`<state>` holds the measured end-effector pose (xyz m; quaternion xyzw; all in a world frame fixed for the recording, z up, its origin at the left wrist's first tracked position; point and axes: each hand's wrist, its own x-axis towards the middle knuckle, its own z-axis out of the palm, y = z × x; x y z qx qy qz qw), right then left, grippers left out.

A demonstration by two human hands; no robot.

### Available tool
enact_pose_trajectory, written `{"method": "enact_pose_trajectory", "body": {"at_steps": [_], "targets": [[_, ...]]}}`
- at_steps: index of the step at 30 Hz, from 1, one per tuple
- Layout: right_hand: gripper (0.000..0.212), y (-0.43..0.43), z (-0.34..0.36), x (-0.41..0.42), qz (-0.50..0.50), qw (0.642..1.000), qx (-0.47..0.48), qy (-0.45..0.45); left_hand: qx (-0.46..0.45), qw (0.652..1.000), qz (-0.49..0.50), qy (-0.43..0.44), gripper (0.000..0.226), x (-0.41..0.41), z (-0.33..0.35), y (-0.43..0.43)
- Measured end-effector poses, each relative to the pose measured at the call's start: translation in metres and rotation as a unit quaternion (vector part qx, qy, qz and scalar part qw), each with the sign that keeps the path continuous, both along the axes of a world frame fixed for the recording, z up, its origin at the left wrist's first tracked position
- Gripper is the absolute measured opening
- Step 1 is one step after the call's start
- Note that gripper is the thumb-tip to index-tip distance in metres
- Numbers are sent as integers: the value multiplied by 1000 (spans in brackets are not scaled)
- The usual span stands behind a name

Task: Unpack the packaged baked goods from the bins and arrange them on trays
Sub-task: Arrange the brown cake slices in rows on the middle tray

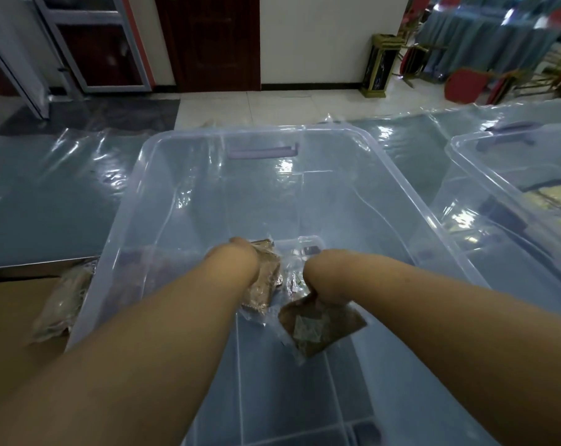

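Both hands reach into the clear bin (163,188). The right hand (321,273) pinches a brown packet (321,329) that hangs at its 6 o'clock. The left hand (237,255) covers a second packet (264,284), but its fingers are hidden, so I cannot tell its grip. A third packet (60,304) lies outside the bin at 9 o'clock.

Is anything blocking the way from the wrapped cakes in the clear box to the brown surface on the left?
Only the clear bin's left wall. The left hand grips the left packet, the right hand the right packet, both inside; each must be lifted over the rim to reach the brown surface.
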<state>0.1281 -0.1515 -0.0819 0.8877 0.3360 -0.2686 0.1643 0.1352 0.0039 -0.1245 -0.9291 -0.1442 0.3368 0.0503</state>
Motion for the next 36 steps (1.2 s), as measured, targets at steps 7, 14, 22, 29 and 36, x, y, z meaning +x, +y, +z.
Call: {"method": "enact_pose_trajectory", "body": {"at_steps": [7, 14, 22, 29, 36], "targets": [[58, 0, -30, 32, -91, 995, 40, 4, -93, 992, 4, -85, 96, 11, -4, 13], [74, 0, -61, 38, -188, 973, 81, 104, -151, 987, -4, -52, 91, 28, -11, 23], [67, 6, -47, 35, -176, 974, 23, 139, -32, 999, -8, 25, 112, 24, -2, 24], [77, 4, -15, 32, -148, 980, 59, 117, -97, 995, -12, -2, 60, 14, 30, 24], [68, -4, 33, 12, -137, 983, 106, 55, -124, 988, 9, -87, 34, -24, 77, 25]]}}
